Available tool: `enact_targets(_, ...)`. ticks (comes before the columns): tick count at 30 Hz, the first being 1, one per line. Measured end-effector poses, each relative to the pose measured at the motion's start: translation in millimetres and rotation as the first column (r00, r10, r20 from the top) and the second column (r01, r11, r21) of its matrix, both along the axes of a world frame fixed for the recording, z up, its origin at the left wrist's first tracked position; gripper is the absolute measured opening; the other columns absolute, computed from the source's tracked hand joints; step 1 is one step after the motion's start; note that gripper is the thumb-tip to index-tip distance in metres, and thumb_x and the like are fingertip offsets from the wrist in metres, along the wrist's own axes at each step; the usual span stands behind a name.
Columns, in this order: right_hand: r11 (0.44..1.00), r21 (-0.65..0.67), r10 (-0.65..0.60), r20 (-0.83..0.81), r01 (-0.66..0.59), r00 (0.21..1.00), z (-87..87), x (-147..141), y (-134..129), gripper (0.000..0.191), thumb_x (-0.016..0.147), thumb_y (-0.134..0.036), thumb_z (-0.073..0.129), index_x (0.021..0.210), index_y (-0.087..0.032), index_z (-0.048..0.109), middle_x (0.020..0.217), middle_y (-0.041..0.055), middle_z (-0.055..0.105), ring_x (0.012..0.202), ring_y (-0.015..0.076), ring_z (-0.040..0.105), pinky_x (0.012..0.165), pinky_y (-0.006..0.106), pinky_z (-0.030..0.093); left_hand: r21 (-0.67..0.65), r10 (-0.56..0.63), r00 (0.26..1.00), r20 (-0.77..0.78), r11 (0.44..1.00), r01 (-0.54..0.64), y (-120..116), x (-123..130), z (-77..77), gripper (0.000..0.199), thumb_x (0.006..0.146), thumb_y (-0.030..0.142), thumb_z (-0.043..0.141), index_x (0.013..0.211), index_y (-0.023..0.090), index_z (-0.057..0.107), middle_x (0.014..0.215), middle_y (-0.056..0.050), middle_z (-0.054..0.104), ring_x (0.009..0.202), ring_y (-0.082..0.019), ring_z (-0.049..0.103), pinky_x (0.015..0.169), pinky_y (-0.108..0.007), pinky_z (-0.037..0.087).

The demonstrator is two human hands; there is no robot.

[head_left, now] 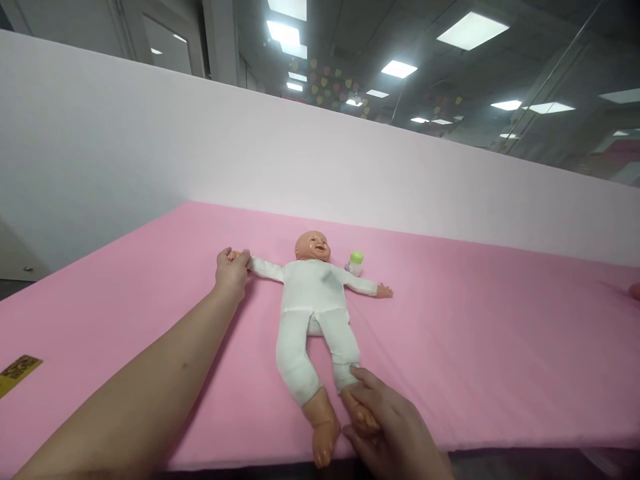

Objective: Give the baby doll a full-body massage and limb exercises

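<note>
A baby doll (314, 287) with a white cloth body lies on its back on the pink mat (480, 347), arms spread and feet toward me. My left hand (233, 273) is closed around the doll's hand and wrist on the left side. My right hand (390, 423) grips the doll's lower leg and foot on the right side, by the mat's near edge. The doll's other arm and other leg lie free. Close to its shoulder on the right stands a small bottle (355, 263) with a green cap.
A white padded wall (320, 160) runs along the back of the mat, with glass (425, 80) above it. A yellow label with a printed code (20, 375) lies at the left. Something skin-coloured (635, 291) shows at the right border, too cut off to name.
</note>
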State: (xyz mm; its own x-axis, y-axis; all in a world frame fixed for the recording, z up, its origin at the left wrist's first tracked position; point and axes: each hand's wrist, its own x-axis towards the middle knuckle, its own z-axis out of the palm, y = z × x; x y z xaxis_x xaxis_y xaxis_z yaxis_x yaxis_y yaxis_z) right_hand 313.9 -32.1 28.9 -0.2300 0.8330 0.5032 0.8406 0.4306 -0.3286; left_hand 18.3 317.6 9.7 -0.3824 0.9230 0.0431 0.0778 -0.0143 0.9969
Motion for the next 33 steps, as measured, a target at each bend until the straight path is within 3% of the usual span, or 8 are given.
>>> enact_targets(4, 0.998, -0.048, 0.034, -0.007, -0.035, 0.999, -2.3, 1.6, 0.7, 0.041, 0.083, -0.019, 0.070, 0.123, -0.021, 0.073, 0.140, 0.0171, 0.070, 0.117, 0.0312, 0.076, 0.095, 0.036, 0.065, -0.008, 0.088, 0.982, -0.166, 0.996, -0.090, 0.0, -12.5, -2.9, 0.073, 0.089, 0.050, 0.069, 0.153, 0.026, 0.044, 0.131, -0.011, 0.065, 0.107, -0.027, 0.069, 0.089, -0.041, 0.056)
enact_targets(14, 0.982, -0.156, 0.098, -0.084, -0.110, 0.992, -6.9, 9.3, -8.4, 0.057, 0.078, -0.011, 0.069, 0.133, -0.027, 0.072, 0.153, 0.0141, 0.060, 0.128, 0.0305, 0.070, 0.100, 0.033, 0.062, -0.083, -0.003, 0.908, -0.420, 0.996, -0.035, -5.8, -24.1, 0.4, 0.048, 0.083, 0.039, 0.069, 0.129, 0.024, 0.068, 0.138, -0.019, 0.062, 0.098, -0.038, 0.069, 0.082, -0.053, 0.056)
enact_targets(18, 0.975, -0.202, 0.051, -0.198, -0.092, 0.979, 2.6, 4.9, -15.3, 0.050, 0.079, -0.015, 0.072, 0.128, -0.028, 0.074, 0.152, 0.0133, 0.061, 0.128, 0.0305, 0.070, 0.097, 0.033, 0.064, 0.151, 0.089, 0.864, -0.496, 0.988, -0.015, -22.8, -7.9, 14.5, 0.037, 0.090, 0.036, 0.063, 0.125, 0.027, 0.069, 0.149, -0.013, 0.056, 0.116, -0.036, 0.066, 0.096, -0.053, 0.054)
enact_targets(21, 0.983, -0.162, 0.025, -0.362, -0.090, 0.932, 13.2, 7.3, -10.3, 0.042, 0.085, -0.027, 0.074, 0.127, -0.028, 0.072, 0.141, 0.0137, 0.066, 0.115, 0.0298, 0.074, 0.086, 0.034, 0.065, 0.304, 0.064, 0.833, -0.550, 0.944, 0.128, -41.2, 21.8, 27.3, 0.030, 0.093, 0.034, 0.060, 0.121, 0.029, 0.070, 0.148, -0.009, 0.057, 0.131, -0.033, 0.059, 0.108, -0.049, 0.049)
enact_targets(24, 0.992, -0.101, 0.015, -0.519, -0.079, 0.855, 24.6, 17.1, 14.9, 0.035, 0.092, -0.044, 0.068, 0.121, -0.025, 0.071, 0.118, 0.0113, 0.070, 0.089, 0.0244, 0.072, 0.073, 0.034, 0.062, 0.308, -0.073, 0.788, -0.612, 0.895, 0.323, -53.3, 60.1, 38.6, 0.034, 0.093, 0.033, 0.060, 0.126, 0.027, 0.067, 0.141, -0.010, 0.061, 0.136, -0.031, 0.057, 0.112, -0.044, 0.047)
enact_targets(28, 0.937, -0.319, -0.314, -0.600, 0.139, 0.736, 35.1, 29.3, 78.2, 0.037, 0.093, -0.050, 0.068, 0.116, -0.022, 0.072, 0.088, 0.0042, 0.070, 0.073, 0.0213, 0.064, 0.072, 0.035, 0.058, 0.115, -0.269, 0.715, -0.645, 0.891, 0.439, -52.9, 106.8, 46.4, 0.051, 0.090, 0.037, 0.063, 0.137, 0.020, 0.061, 0.144, -0.018, 0.061, 0.138, -0.036, 0.056, 0.113, -0.046, 0.044)
enact_targets(30, 0.889, -0.450, -0.404, -0.687, 0.083, 0.604, 35.4, 29.3, 113.9, 0.039, 0.089, -0.048, 0.074, 0.116, -0.020, 0.071, 0.098, 0.0056, 0.073, 0.080, 0.0216, 0.068, 0.074, 0.034, 0.058, 0.022, -0.315, 0.721, -0.617, 0.909, 0.416, -50.9, 123.6, 45.8, 0.052, 0.089, 0.041, 0.065, 0.134, 0.016, 0.061, 0.140, -0.022, 0.064, 0.133, -0.038, 0.060, 0.108, -0.047, 0.046)
enact_targets(33, 0.842, -0.494, -0.384, -0.831, -0.216, 0.402, 30.7, 20.6, 160.6, 0.033, 0.093, -0.043, 0.069, 0.112, -0.016, 0.069, 0.095, 0.0072, 0.075, 0.082, 0.0209, 0.071, 0.075, 0.033, 0.060, -0.018, -0.318, 0.742, -0.591, 0.924, 0.382, -51.3, 137.9, 39.5, 0.053, 0.088, 0.045, 0.065, 0.131, 0.014, 0.062, 0.135, -0.024, 0.067, 0.130, -0.040, 0.062, 0.104, -0.047, 0.046)
